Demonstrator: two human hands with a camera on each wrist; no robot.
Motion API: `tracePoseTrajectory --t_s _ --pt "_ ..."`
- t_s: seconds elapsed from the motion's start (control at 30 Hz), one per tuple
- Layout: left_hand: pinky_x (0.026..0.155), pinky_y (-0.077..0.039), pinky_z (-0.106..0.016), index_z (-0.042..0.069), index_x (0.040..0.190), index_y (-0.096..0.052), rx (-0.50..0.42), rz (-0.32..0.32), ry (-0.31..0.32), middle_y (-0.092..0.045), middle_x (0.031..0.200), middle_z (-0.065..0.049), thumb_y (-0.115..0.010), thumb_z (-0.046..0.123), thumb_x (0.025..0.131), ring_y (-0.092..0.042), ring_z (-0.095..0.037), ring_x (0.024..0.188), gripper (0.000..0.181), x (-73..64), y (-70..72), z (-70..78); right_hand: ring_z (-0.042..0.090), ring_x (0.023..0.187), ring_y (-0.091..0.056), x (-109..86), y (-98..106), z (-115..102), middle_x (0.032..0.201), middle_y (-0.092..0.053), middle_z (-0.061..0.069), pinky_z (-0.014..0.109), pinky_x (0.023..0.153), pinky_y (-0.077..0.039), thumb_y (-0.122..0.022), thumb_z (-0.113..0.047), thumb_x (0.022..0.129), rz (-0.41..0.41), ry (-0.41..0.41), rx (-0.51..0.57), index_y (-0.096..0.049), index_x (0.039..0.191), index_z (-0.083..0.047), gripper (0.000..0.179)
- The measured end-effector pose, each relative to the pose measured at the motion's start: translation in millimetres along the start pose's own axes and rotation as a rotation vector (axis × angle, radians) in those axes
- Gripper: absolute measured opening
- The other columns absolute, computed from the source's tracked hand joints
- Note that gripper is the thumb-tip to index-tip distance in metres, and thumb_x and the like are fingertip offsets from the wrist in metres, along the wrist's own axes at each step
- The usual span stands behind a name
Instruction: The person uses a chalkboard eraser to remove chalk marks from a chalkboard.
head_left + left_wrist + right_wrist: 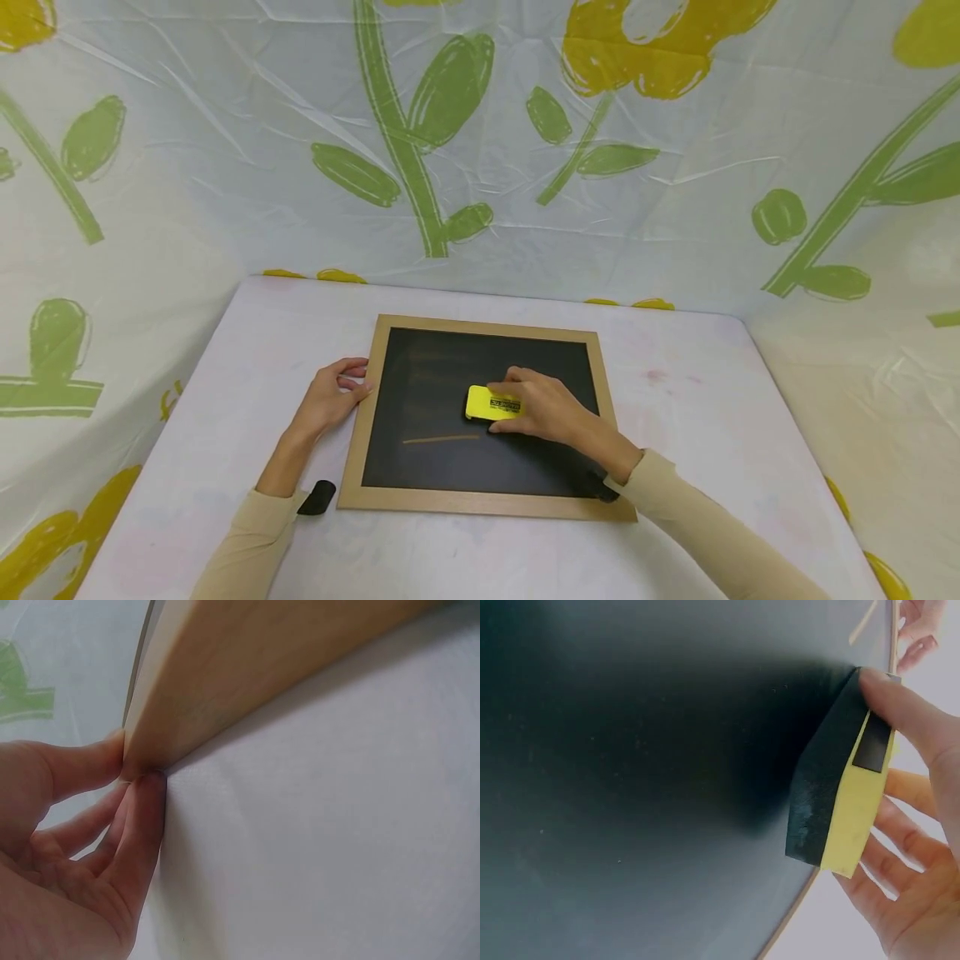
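A chalkboard (427, 475) with a light wooden frame lies on the table, and one tan chalk line (441, 439) runs across its lower left. My right hand (551, 408) grips a yellow board eraser (483, 402) over the middle of the board. The right wrist view shows the eraser's dark felt side (817, 780) tilted toward the black surface, thumb at one end and fingers along the yellow back. At the board's left side my left hand (330, 398) pinches the wooden frame (195, 682), thumb on its upper edge and fingertips against its lower edge.
The board rests on a white-covered table (697, 400). Behind and beside it hangs a cloth (262, 167) printed with green stems and yellow flowers. Black wrist straps (318, 497) sit at the sleeve cuffs, the right one over the board's lower right corner.
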State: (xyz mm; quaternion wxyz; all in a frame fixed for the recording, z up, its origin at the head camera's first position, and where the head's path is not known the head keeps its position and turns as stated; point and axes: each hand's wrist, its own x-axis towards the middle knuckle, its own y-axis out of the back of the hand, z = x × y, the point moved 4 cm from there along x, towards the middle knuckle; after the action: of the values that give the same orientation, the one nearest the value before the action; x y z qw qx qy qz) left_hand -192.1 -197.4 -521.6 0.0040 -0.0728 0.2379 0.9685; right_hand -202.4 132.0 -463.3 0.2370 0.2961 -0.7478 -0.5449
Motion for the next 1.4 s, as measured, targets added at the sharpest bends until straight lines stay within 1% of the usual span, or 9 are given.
tracePoseTrajectory --t_s 0.17,0.37,0.57,0.67,0.93,1.07,1.2,1.4 --pt "0.075 -0.05 -0.029 -0.006 0.139 -0.056 0.001 -0.007 0.008 -0.063 0.124 -0.024 -0.071 0.007 0.096 -0.063 -0.03 0.099 0.047 0.1 -0.1 -0.4 0.012 0.083 -0.054 -6.1 4.5 0.8 0.106 -0.065 0.004 0.025 0.071 -0.048 -0.087 -0.046 0.081 0.029 -0.028 0.012 -0.071 0.13 -0.01 0.063" --pt "0.075 -0.049 -0.028 -0.005 0.14 -0.056 0.005 -0.008 0.008 -0.063 0.125 -0.024 -0.071 0.008 0.097 -0.063 -0.03 0.1 0.048 0.1 0.2 -0.2 0.012 0.083 -0.055 -19.4 6.1 1.6 0.107 -0.065 0.004 0.025 0.07 -0.049 -0.088 -0.044 0.08 0.064 -0.04 0.052 -0.071 0.129 -0.009 0.063" --pt "0.074 -0.049 -0.028 -0.006 0.139 -0.056 0.0 -0.007 0.008 -0.063 0.125 -0.025 -0.071 0.007 0.096 -0.064 -0.031 0.1 0.047 -0.1 1.4 -1.0 0.012 0.084 -0.055 -31.5 4.3 0.6 0.106 -0.065 0.002 0.024 0.071 -0.049 -0.089 -0.045 0.079 0.069 -0.071 0.06 -0.072 0.129 -0.01 0.064" --pt "0.075 -0.049 -0.028 -0.006 0.139 -0.056 -0.002 -0.008 0.008 -0.063 0.125 -0.025 -0.07 0.007 0.096 -0.064 -0.031 0.1 0.047 -0.6 1.5 -0.7 0.012 0.084 -0.055 -37.1 3.6 -1.5 0.106 -0.065 0.002 0.023 0.072 -0.05 -0.089 -0.044 0.078 0.07 -0.073 0.069 -0.072 0.129 -0.01 0.064" --pt "0.076 -0.049 -0.031 -0.007 0.14 -0.055 0.007 -0.008 -0.001 -0.062 0.125 -0.025 -0.07 0.007 0.097 -0.064 -0.032 0.101 0.047 -0.9 0.4 1.3 0.011 0.083 -0.055 -47.8 2.1 -8.9 0.105 -0.064 0.001 0.023 0.071 -0.049 -0.088 -0.043 0.08 0.049 -0.025 0.082 -0.072 0.129 -0.01 0.061" --pt "0.076 -0.049 -0.031 -0.006 0.14 -0.055 0.002 -0.01 0.008 -0.062 0.126 -0.025 -0.07 0.008 0.097 -0.063 -0.032 0.102 0.048 -0.7 -0.5 1.1 0.012 0.085 -0.055 -51.6 0.4 -9.5 0.106 -0.064 0.003 0.024 0.072 -0.05 -0.089 -0.042 0.079 0.05 -0.009 0.049 -0.073 0.127 -0.01 0.06" --pt "0.076 -0.049 -0.03 -0.006 0.14 -0.055 0.002 -0.01 0.005 -0.062 0.126 -0.025 -0.07 0.008 0.097 -0.063 -0.032 0.102 0.048 -0.1 -0.9 0.2 0.012 0.084 -0.054 -54.2 -1.9 -9.9 0.105 -0.063 0.004 0.024 0.071 -0.05 -0.09 -0.04 0.078 0.07 0.021 0.01 -0.074 0.126 -0.009 0.06" --pt "0.079 -0.049 -0.032 -0.006 0.14 -0.055 0.013 -0.011 -0.002 -0.063 0.126 -0.024 -0.07 0.009 0.097 -0.063 -0.031 0.102 0.048 0.8 0.3 -2.6 0.013 0.084 -0.053 -52.7 -4.4 -12.1 0.103 -0.063 0.004 0.024 0.071 -0.05 -0.091 -0.037 0.078 0.083 0.039 0.0 -0.074 0.125 -0.006 0.058"
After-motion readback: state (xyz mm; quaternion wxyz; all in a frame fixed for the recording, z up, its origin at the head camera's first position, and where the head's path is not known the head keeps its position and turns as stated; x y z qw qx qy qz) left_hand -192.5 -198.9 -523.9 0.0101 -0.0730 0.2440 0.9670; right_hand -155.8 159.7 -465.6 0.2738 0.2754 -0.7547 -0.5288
